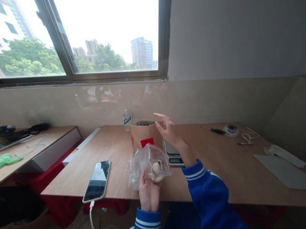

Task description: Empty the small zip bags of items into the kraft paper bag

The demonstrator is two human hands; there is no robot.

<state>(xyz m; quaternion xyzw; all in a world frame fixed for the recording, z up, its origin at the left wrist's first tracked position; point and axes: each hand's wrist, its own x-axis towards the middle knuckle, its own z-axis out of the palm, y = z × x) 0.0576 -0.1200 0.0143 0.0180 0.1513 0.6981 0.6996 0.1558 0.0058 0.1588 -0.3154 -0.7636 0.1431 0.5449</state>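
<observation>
In the head view my left hand point(150, 193) is palm up at the table's front edge, its fingers curled round a clear plastic bag point(149, 158). Several pale, cream-coloured pieces point(156, 168) lie in the lower part of that bag; their kind is unclear. Raised beside the mouth of a brown paper bag point(136, 136) is my right hand point(169, 131), fingers apart and holding nothing visible. The paper bag stands upright with its top open, a red label point(147, 142) on its front. What it contains is hard to make out.
A kitchen scale point(175, 156) sits partly behind my right forearm. On the left lies a phone point(97, 180) with a charging cable. A bottle point(127, 120) stands behind the paper bag. To the right are a screwdriver point(217, 131), a white dome camera point(231, 130) and a grey sheet point(287, 173).
</observation>
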